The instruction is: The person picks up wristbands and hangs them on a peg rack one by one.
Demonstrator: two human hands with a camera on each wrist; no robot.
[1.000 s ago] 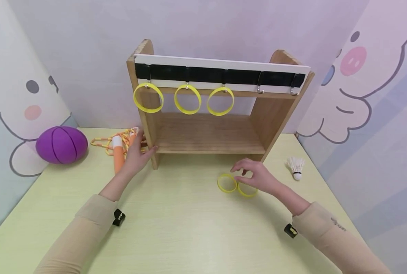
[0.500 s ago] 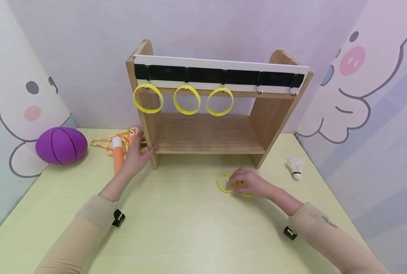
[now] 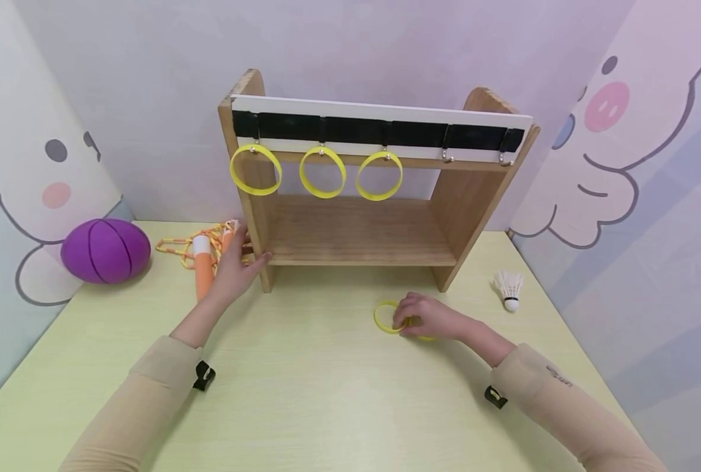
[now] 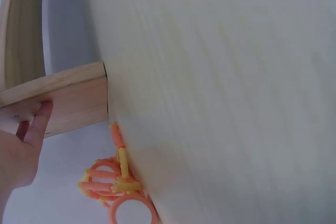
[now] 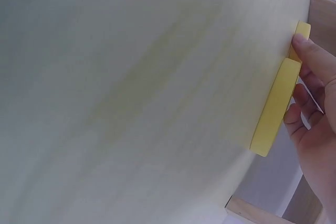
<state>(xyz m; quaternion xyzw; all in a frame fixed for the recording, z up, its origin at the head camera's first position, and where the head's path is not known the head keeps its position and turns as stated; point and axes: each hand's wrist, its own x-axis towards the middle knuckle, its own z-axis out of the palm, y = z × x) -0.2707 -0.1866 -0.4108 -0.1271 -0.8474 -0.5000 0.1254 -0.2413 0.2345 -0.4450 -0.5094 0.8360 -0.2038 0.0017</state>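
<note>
Right hand point(image 3: 424, 317): down between 4 and 5 o'clock (all clock stuff here is the head view), grip pinching the edge of a yellow ring, thumb tip right on it in the wrist cam
Pinched ring point(image 3: 377, 319): 5 o'clock, sitting on the pale wood-grain surface point(image 3: 303, 393)
Neighbour ring point(image 5: 275, 109): also on the surface, on the 4 o'clock side of the pinched one, partly tucked under the hand
Left hand point(image 3: 234, 267): around 8 to 9 o'clock, grip relaxed, not clenched, just resting against the side panel point(image 4: 76, 106) of the wooden rack point(image 3: 356, 226)
Rack: up at 12, white rail point(image 3: 350, 107) with a black strip across the front
Hanging rings: three yellow ones on hooks, at 10 point(image 3: 259, 192), 11 point(image 3: 325, 195) and 1 o'clock point(image 3: 380, 197)
Other hooks: two metal ones around 2 o'clock point(image 3: 447, 156)
Jump rope point(image 3: 204, 267): 9 o'clock, orange and white handles, bunched just beside the left hand
Purple ball point(image 3: 105, 251): also 9, farther out, kinda football-shaped
Shuttlecock point(image 3: 509, 288): between 3 and 4, well apart from the rings
Sleeves: beige on both arms
</note>
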